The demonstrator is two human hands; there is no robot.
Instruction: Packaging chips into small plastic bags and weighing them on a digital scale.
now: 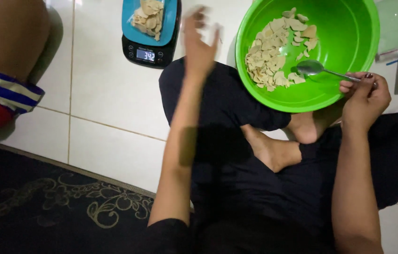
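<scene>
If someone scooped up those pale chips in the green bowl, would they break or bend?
The chips look thin, dry and already in jagged pieces, so they would probably snap, not bend. They likely weigh very little, so the spoon in the right hand could scatter them. The smooth bowl may let them slide.

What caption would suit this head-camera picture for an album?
Seated on a tiled floor, right hand holds a spoon in a green bowl of chips; left hand lifts near the scale.

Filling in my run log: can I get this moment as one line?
left hand: raised, blurred, empty | right hand: holds spoon | green bowl: chips | scale: chips
</scene>
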